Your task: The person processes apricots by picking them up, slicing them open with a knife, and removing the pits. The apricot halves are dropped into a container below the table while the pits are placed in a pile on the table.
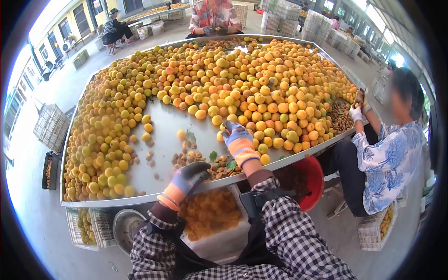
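Note:
A wide metal sorting table [163, 122] carries a large heap of yellow-orange apricots [261, 88]. My right hand [238, 139], in a grey, blue and orange work glove, reaches to the front edge of the heap. Its bent fingers touch the fruit there, and whether they grip an apricot cannot be made out. Over the table's near edge, my left hand [186, 181] is in a matching glove with dark fingertips. Its thumb and fingers are apart, with no fruit visible between them. Beside it lie brown, squashed-looking apricot pieces [219, 169] and some green leaves [213, 156].
Below the near edge stand a crate of orange apricot pieces [212, 212], a red tub [311, 182], a metal basin [125, 228] and a white crate [88, 228]. A co-worker [387, 149] sits at the right; another person [215, 18] works across the table.

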Demonstrator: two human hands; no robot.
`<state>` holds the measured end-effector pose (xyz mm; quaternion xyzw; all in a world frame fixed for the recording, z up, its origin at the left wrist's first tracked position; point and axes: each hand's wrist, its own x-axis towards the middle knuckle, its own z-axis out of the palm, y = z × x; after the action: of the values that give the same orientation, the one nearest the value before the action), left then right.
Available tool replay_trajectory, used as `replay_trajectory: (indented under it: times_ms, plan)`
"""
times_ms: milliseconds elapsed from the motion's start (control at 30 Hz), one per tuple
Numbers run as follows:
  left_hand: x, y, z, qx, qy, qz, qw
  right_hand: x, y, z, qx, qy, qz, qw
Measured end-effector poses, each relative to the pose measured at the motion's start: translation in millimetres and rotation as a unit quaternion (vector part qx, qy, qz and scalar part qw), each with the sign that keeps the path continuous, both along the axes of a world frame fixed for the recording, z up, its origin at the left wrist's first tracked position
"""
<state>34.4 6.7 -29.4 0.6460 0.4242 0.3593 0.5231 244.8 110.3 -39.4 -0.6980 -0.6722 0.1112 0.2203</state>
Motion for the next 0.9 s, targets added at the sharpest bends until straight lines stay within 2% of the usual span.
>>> replay_trajectory:
  times_ms: [67,100,200,233,267,333,367,400,467,500,600,633,667,700,733,800,900]
  plan:
    - [0.7,-2.0,4.2,0.035,0.042,-0.002,0.999,-5.9,1.8,-7.5,0.012,-0.067,0.03,0.997]
    - [1.6,-3.1,8.1,0.005,0.034,0.0,0.999,-3.7,14.8,-41.1,0.013,-0.093,0.047,0.994]
    - [1.8,-3.1,12.1,-0.001,0.002,0.01,1.0,-12.2,10.0,-32.6,-0.042,-0.087,0.04,0.994]
    - [-1.1,-0.1,4.9,0.032,-0.011,0.0,0.999,-17.6,6.4,-20.3,-0.037,-0.081,0.042,0.995]
    - [-4.8,2.5,0.1,0.035,-0.011,0.008,0.999,-19.1,1.8,-6.7,-0.045,-0.05,0.063,0.996]
    - [-8.2,5.8,-4.8,0.058,0.024,0.081,0.995,-21.8,-6.1,8.3,0.0,0.106,0.109,0.988]
    - [-5.1,7.2,-8.1,0.03,-0.054,0.144,0.988,-24.7,-11.2,15.2,0.051,0.129,0.156,0.978]
    - [-4.6,8.1,-5.2,0.031,-0.053,0.157,0.986,-27.8,-16.1,16.4,0.094,0.154,0.21,0.961]
    - [-8.8,12.9,3.3,-0.042,-0.144,0.23,0.961,-38.2,-40.5,32.9,0.107,0.122,0.253,0.954]
    - [-13.7,13.1,7.6,-0.043,-0.142,0.235,0.961,-42.4,-49.7,34.1,0.102,0.174,0.282,0.938]
    - [-20.0,10.9,21.3,-0.086,-0.118,0.125,0.981,-51.9,-63.9,39.1,0.086,0.187,0.352,0.913]
    - [-19.6,7.8,22.5,-0.072,-0.16,0.12,0.977,-52.2,-66.1,40.1,0.088,0.186,0.352,0.913]
    - [-19.6,5.7,25.6,-0.069,-0.159,0.12,0.977,-52.7,-68.9,41.7,0.083,0.297,0.33,0.892]
    - [-20.0,3.9,29.4,-0.068,-0.224,0.125,0.964,-53.3,-71.9,44.4,0.076,0.404,0.303,0.86]
    - [-21.2,3.2,32.3,-0.066,-0.289,0.13,0.946,-51.2,-73.9,47.0,0.079,0.404,0.305,0.858]
    - [-23.8,3.1,34.3,-0.016,-0.271,0.118,0.955,-45.2,-78.3,51.8,0.043,0.405,0.237,0.882]
    - [-20.6,-0.5,42.8,0.016,-0.3,0.105,0.948,-52.4,-89.5,51.6,0.074,0.356,0.259,0.895]
